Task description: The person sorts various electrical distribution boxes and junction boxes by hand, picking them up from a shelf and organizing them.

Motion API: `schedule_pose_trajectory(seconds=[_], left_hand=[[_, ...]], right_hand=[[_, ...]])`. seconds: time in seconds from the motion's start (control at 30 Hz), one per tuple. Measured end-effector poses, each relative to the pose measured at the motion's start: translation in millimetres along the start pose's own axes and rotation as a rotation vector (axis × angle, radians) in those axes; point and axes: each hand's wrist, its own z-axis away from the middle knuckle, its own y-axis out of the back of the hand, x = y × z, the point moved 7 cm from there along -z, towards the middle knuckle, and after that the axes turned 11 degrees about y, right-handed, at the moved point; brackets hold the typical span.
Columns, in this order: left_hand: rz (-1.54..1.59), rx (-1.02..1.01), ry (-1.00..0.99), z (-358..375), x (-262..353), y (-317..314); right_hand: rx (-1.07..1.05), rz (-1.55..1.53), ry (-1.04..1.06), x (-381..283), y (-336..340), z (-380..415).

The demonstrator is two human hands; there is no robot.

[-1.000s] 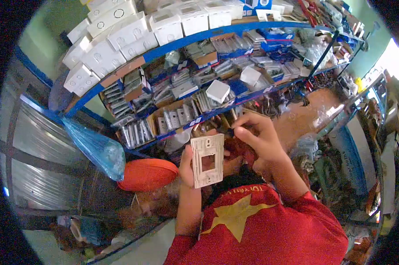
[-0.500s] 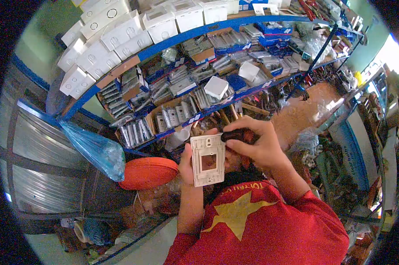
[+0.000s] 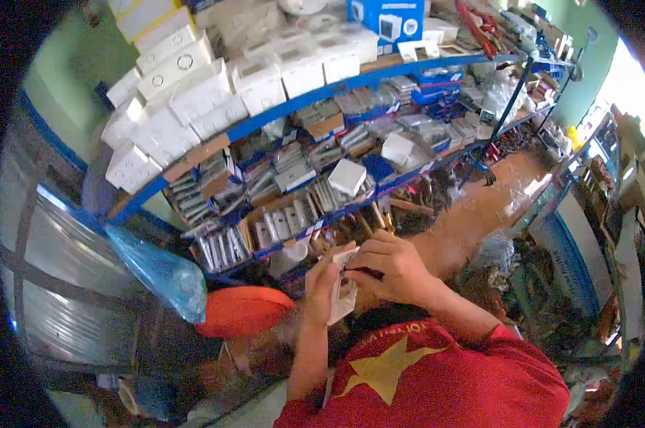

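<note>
My left hand (image 3: 322,287) is wrapped round the edge of a white rectangular frame plate (image 3: 342,303) that has an opening in its middle. The plate is tilted, seen partly from the side, in front of my chest. My right hand (image 3: 392,265) is closed on a dark object (image 3: 369,272) that shows only in part between its fingers. Its fingertips are at the upper part of the plate and cover some of it. Whether the dark object touches the plate is too blurred to tell.
Blue shelving (image 3: 287,103) beyond my hands bears white boxes (image 3: 262,89) and many packed plates. A red round lid or basin (image 3: 244,311) is to the left, beside a blue plastic bag (image 3: 167,274). A brown floor strip (image 3: 479,203) runs right.
The plate has turned from facing the camera to a more edge-on tilt. My right hand has moved down and left over it. The view has tipped upward, showing more of the top shelf.
</note>
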Motion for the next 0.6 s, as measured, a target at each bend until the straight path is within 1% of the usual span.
schedule_pose_trajectory(seconds=[0.03, 0.13, 0.17, 0.27, 0.3, 0.33, 0.4, 0.43, 0.5, 0.6], left_hand=[[0.032, 0.014, -0.023, -2, 0, -3], [0.071, 0.033, -0.075, -12, 1, -9], [0.023, 0.049, -0.062, -16, -7, -5], [0.101, -0.057, 0.011, -19, -11, -11], [0.147, -0.073, -0.004, -22, -11, -11], [0.195, -0.088, -0.018, -28, -12, -9], [0.29, -0.119, -0.046, -40, -10, -9], [0.288, -0.127, -0.092, -45, -4, -12], [0.26, -0.097, -0.113, -54, 8, -21], [0.225, -0.059, -0.18, -73, 31, -31]], right_hand=[[-0.048, -0.013, -0.056, 5, 1, 1], [0.04, -0.039, -0.18, 23, 6, 7], [0.059, -0.011, -0.247, 31, 6, 14], [0.207, 0.004, -0.483, 59, 29, 36], [0.307, -0.054, -0.579, 73, 36, 51], [0.394, -0.178, -0.708, 90, 40, 67], [0.397, -0.184, -0.782, 99, 60, 80], [0.403, -0.152, -0.772, 103, 66, 84], [0.416, -0.086, -0.755, 110, 74, 99], [0.457, -0.217, -0.844, 132, 74, 127]])
